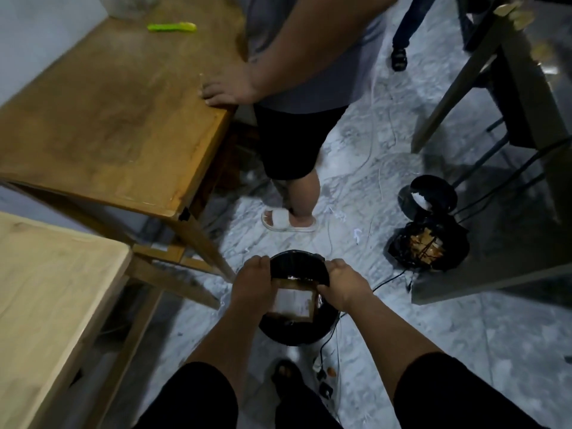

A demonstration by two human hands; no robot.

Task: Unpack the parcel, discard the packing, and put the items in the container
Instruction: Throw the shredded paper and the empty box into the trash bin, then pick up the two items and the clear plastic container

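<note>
A round black bin (pixel 297 334) with a raised lid (pixel 297 267) stands on the floor below me. Over its mouth is a brown cardboard parcel (pixel 294 300) with a white label, held between both hands. My left hand (pixel 252 286) grips the parcel's left side. My right hand (pixel 342 284) grips its right side, next to the lid's edge. The parcel's lower part sits inside the bin's opening.
A wooden table (pixel 117 113) with a green cutter (pixel 171 27) is at the left, a paler table (pixel 46 289) nearer. Another person (pixel 291 134) stands by it, hand on its corner. A second black bin (pixel 428 239) with cardboard sits at the right; cables (pixel 328 345) lie on the floor.
</note>
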